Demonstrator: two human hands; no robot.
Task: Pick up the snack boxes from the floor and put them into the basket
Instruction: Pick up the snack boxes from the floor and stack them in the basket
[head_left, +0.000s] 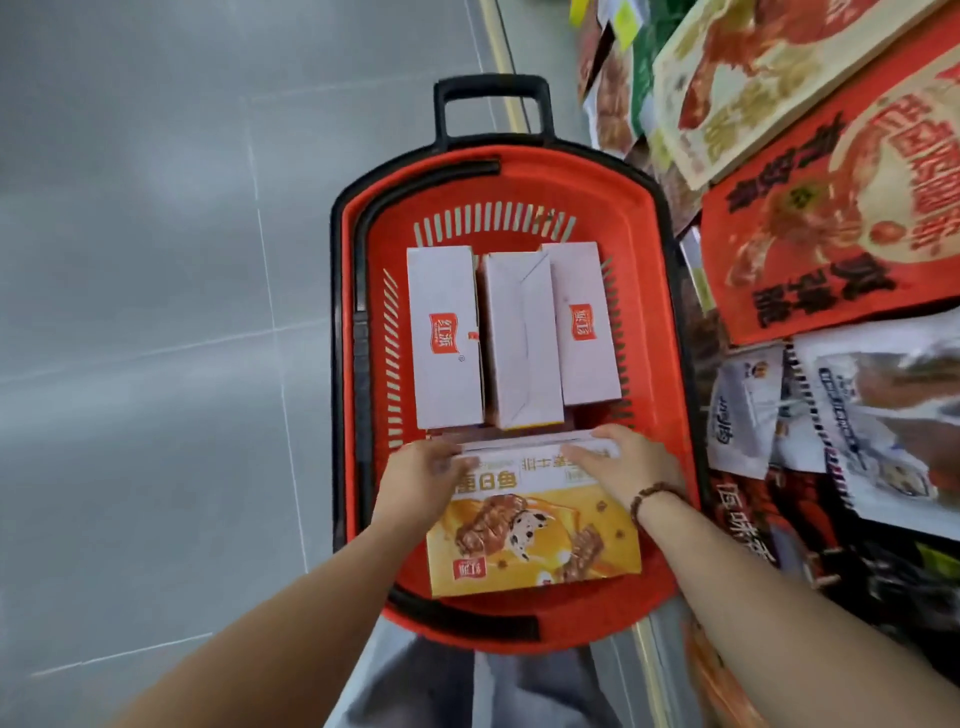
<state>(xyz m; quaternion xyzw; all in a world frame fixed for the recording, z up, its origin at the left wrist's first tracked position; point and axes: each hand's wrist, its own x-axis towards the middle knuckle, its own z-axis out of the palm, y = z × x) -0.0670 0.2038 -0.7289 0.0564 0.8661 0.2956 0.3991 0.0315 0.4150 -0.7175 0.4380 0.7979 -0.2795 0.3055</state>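
Grey tile floor (156, 260) to my left; no boxes on the part in view. Packaged goods (831, 208) crowd the right, close against the basket's side, so there is little elbow room there.

Red basket (519, 156) below me, black pull handle (491, 85) at the far end. Three white boxes (444, 338) stand side by side in the far half, likely to keep the near half free.

Orange snack box (535, 535) is over that near gap, printed face up, and I hold it on both sides, I judge to lower it level. Left hand (421, 467) grips its far-left corner and right hand (623, 462) its far edge, fingers curled over. Bead bracelet (657, 493) on the right wrist.
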